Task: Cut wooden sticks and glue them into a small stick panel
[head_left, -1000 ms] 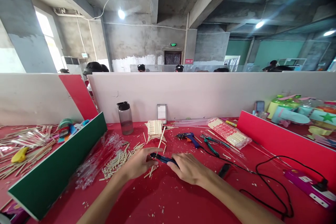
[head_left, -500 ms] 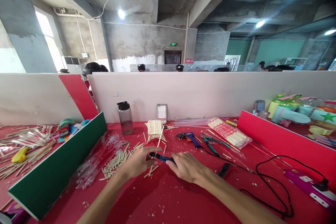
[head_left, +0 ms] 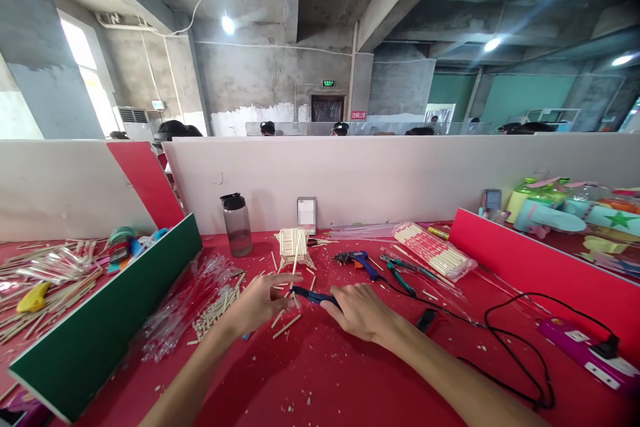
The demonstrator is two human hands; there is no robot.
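Observation:
A thin wooden stick (head_left: 295,263) is pinched in my left hand (head_left: 257,303), slanting up in front of a small model built of sticks (head_left: 287,247). My right hand (head_left: 364,312) is closed around the handles of dark blue pliers (head_left: 315,295). Their jaws point left and meet the lower part of the stick near my left fingertips; whether they grip it I cannot tell. Short cut stick pieces (head_left: 287,326) lie on the red table below, and a heap of them (head_left: 215,312) is beside my left forearm.
A glue gun (head_left: 365,264), green-handled pliers (head_left: 400,277) and a pack of sticks (head_left: 435,250) lie to the right. A black cable runs to a purple power strip (head_left: 585,353). Behind stand a water bottle (head_left: 237,227) and a phone (head_left: 307,215). Green (head_left: 115,320) and red (head_left: 540,273) boards flank the table.
The stick's upper end has swung left and it stands more upright. The pliers have tilted slightly, and the view has shifted a little. Both hands keep their hold.

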